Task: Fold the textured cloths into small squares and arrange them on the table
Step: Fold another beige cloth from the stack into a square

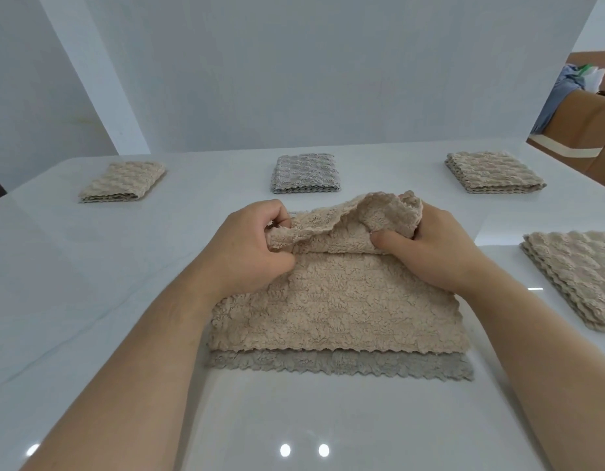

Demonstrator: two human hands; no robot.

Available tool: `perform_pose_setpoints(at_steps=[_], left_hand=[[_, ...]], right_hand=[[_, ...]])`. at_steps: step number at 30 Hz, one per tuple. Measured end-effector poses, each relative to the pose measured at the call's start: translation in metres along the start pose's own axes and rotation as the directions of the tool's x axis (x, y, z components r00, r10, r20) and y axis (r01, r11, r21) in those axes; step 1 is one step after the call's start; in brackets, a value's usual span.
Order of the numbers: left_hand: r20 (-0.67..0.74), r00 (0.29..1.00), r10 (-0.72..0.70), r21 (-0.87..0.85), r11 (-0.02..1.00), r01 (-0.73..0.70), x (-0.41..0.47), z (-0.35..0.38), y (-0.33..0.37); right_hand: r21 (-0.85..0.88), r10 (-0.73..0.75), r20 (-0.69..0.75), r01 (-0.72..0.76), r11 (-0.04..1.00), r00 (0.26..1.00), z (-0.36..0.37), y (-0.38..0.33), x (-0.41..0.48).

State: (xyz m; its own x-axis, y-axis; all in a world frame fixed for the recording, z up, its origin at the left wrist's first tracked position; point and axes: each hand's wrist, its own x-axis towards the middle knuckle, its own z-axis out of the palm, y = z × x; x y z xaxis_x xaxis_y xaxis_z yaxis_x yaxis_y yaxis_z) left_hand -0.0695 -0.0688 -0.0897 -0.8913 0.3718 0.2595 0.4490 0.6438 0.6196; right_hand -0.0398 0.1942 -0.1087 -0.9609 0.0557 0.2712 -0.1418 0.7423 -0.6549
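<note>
A beige textured cloth lies spread in the middle of the white table, on top of a grey cloth whose near edge shows beneath it. My left hand pinches the beige cloth's far left corner. My right hand grips its far right corner. The far edge is lifted and curled toward me. Three folded squares sit along the back: beige at the left, grey in the middle, beige at the right.
A stack of unfolded beige cloths lies at the right edge of the table. White walls close the back and left. Brown cardboard boxes with clothing stand beyond the right side.
</note>
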Motion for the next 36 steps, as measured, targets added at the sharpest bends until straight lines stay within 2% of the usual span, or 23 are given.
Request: perform_pose_setpoints(at_steps=[8,13,18,22,24,26,28,30,33,36], left_hand=[[-0.020,0.997,-0.079,-0.119,0.990,0.076,0.005,-0.001,-0.013],[-0.087,0.992,-0.095,-0.184,0.980,0.077,0.006,-0.001,-0.014],[-0.225,0.972,-0.063,-0.196,0.981,0.018,0.008,0.001,-0.017],[-0.264,0.958,-0.114,-0.249,0.967,0.047,0.012,0.005,-0.022],[-0.257,0.959,-0.117,-0.206,0.976,0.064,0.013,0.009,-0.026],[-0.226,0.968,-0.109,-0.119,0.989,0.084,0.014,0.012,-0.031],[-0.156,0.983,-0.102,0.021,0.994,0.106,0.015,0.015,-0.037],[-0.095,0.992,-0.080,0.165,0.982,0.095,0.014,0.017,-0.041],[-0.100,0.993,-0.068,0.204,0.975,0.087,0.015,0.016,-0.045],[-0.171,0.985,-0.016,0.211,0.976,0.053,0.018,0.014,-0.046]], right_hand=[[0.115,0.075,0.089,-0.085,0.990,0.993,-0.004,0.005,0.003],[0.130,0.069,-0.029,-0.064,0.989,0.997,-0.001,0.005,0.003],[0.091,0.000,-0.152,0.014,0.996,0.988,0.004,0.012,0.008],[0.051,-0.023,-0.201,0.034,0.998,0.979,0.007,0.020,0.013],[0.023,-0.022,-0.181,0.027,0.999,0.983,0.008,0.023,0.015],[-0.084,-0.027,-0.107,0.018,0.996,0.994,0.010,0.029,0.015],[-0.205,-0.017,-0.001,0.016,0.979,1.000,0.012,0.033,0.014],[-0.226,0.019,0.044,-0.008,0.974,0.999,0.012,0.032,0.013],[-0.219,0.048,-0.021,-0.051,0.974,0.999,0.009,0.025,0.010],[-0.199,0.037,-0.119,-0.060,0.978,0.992,0.005,0.021,0.010]])
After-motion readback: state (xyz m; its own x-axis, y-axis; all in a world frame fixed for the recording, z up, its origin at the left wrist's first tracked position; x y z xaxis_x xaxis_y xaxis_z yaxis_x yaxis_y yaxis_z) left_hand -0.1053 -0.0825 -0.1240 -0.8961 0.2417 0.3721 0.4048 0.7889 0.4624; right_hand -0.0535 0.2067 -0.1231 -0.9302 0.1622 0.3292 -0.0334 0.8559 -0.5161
